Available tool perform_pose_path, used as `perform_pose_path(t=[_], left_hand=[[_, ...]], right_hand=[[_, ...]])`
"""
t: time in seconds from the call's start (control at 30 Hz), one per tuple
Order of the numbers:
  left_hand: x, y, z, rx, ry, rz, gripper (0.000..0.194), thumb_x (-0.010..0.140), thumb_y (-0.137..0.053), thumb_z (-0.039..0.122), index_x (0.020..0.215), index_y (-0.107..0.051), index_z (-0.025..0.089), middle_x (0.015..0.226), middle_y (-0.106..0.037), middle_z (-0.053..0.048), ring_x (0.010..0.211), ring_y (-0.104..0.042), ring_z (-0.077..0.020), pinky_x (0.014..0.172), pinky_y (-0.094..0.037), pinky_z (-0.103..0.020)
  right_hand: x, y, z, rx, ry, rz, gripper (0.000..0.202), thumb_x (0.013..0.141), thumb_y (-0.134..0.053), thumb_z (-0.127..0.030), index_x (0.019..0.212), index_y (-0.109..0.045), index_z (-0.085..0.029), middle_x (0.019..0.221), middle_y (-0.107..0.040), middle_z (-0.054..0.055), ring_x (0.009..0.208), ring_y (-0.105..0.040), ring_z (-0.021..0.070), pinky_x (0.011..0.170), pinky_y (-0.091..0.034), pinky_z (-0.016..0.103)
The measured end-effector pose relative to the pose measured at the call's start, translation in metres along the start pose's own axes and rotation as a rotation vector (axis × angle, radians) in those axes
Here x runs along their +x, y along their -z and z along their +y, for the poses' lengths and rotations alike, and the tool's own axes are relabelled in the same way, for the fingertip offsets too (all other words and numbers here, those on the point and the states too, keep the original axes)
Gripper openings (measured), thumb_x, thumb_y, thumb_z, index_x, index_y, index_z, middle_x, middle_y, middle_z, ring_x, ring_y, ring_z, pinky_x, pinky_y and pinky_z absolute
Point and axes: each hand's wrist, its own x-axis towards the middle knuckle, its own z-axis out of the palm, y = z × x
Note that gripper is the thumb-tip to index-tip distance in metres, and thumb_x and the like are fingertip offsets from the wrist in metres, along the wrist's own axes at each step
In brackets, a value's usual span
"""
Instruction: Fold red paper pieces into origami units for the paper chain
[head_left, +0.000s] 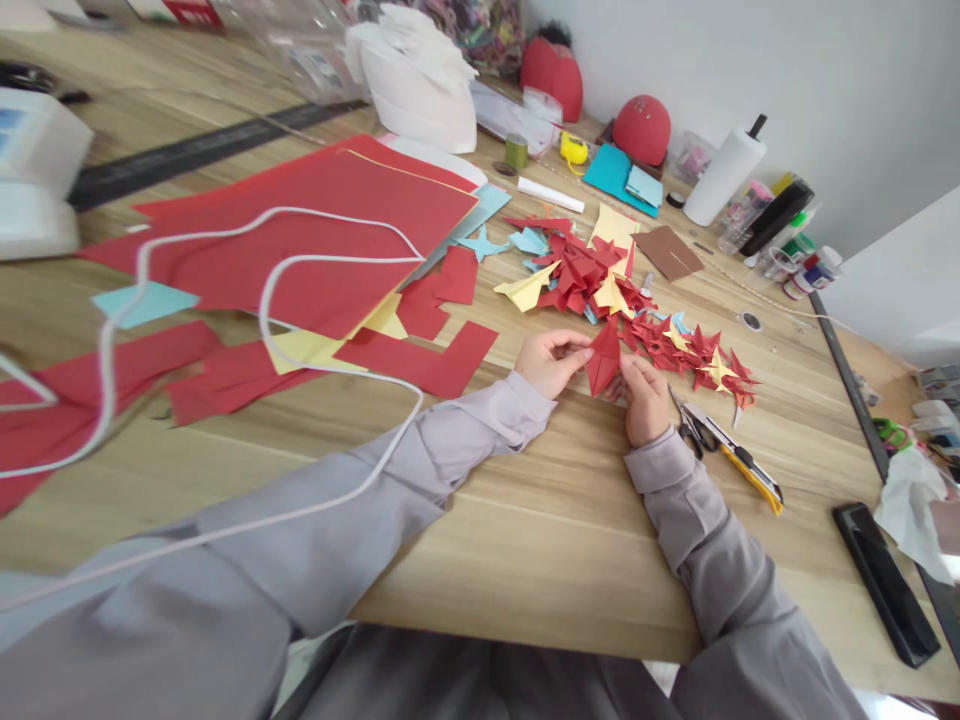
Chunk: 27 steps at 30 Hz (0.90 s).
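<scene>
Between my two hands is a folded red paper piece (604, 358), pointed at the top and creased down its middle. My left hand (553, 362) pinches its left edge with thumb and fingers. On the other side, my right hand (643, 396) grips its lower right edge. Just beyond lies a heap of folded paper stars (581, 270), mostly red with some yellow and light blue ones. A row of smaller red paper stars (679, 345) trails off to the right. Close to my right wrist are black scissors (697, 432) and a yellow utility knife (742, 462).
Large red paper sheets (315, 230) and red offcuts (442, 360) cover the left, with a white cable (270, 290) looping over them and my left sleeve. A black case (885, 585) lies at right. Behind stand a paper towel roll (726, 175), bottles (814, 272) and a yellow tape measure (574, 149).
</scene>
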Motion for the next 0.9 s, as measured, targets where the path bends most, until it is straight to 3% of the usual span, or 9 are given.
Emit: perform_pose_path(t=[0.57, 0.9], left_hand=[[-0.0009, -0.0014, 0.0022, 0.026, -0.01, 0.003, 0.012, 0.057, -0.067, 0.019, 0.067, -0.065, 0.013, 0.059, -0.063, -0.001, 0.055, -0.056, -0.0128, 0.055, -0.049, -0.028], [-0.0023, 0.0002, -0.0018, 0.02, -0.055, -0.076, 0.019, 0.053, -0.07, 0.023, 0.069, -0.066, 0.012, 0.067, -0.066, -0.004, 0.063, -0.059, -0.0146, 0.064, -0.049, -0.03]], right_hand=[[-0.001, -0.0011, -0.0049, -0.004, 0.024, -0.023, 0.022, 0.074, -0.056, -0.04, 0.071, -0.057, -0.018, 0.049, -0.05, -0.004, 0.045, -0.046, 0.0086, 0.046, -0.037, 0.022], [-0.0001, -0.0028, -0.0036, 0.012, 0.021, -0.005, 0.017, 0.07, -0.061, -0.034, 0.07, -0.057, -0.017, 0.046, -0.053, -0.005, 0.041, -0.046, 0.0069, 0.043, -0.037, 0.02]])
